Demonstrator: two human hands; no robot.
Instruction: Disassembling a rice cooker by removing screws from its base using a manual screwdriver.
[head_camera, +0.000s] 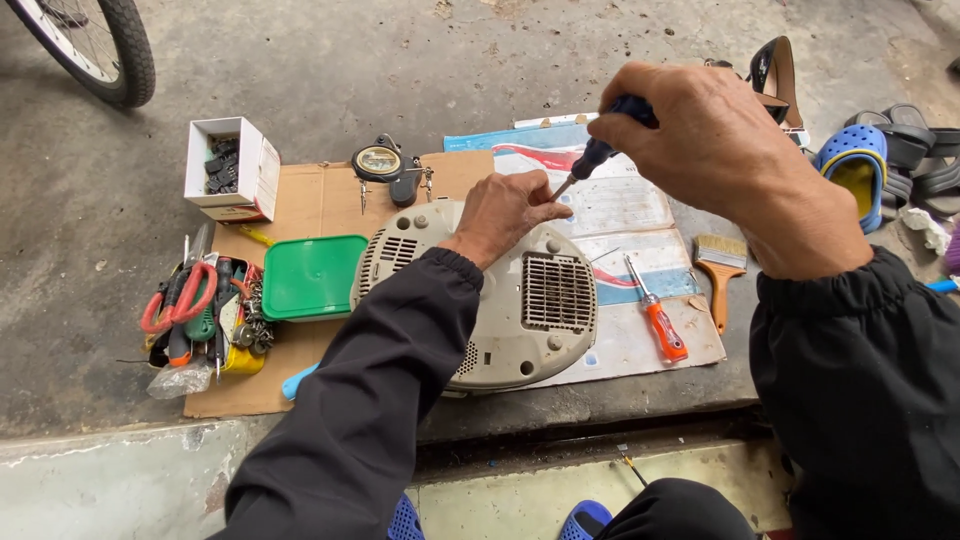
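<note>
I'm looking down at a rough grey concrete floor (330, 60), stained and gritty, with a step edge running along the bottom of the view. A flattened sheet of cardboard (320, 200) lies on it, and beside that a printed paper sheet (640, 210) serves as a work mat. At the top left I see part of a bicycle wheel (100, 45); at the far right a heap of sandals (890, 150), one of them a blue clog.

The round, off-white appliance base (500, 300) sits upside down where cardboard and paper meet, its vent grille facing up. My left hand (505, 212) rests on its upper rim, fingers curled down against the plastic, steadying it. My right hand (715, 140) is clenched around the dark blue handle of a screwdriver (592, 160), held above and to the right of the base; the shaft slants down-left, and its tip meets the rim just beside my left fingertips.

On the cardboard, left of the base, lies a green lid (312, 277), touching or nearly touching the shell. Further left is a tray of hand tools (200, 315) with red-handled pliers, and above it a small white box (232, 170) of dark parts. An orange-handled screwdriver (655, 322) and a paintbrush (720, 268) lie on the paper, right of the base.
</note>
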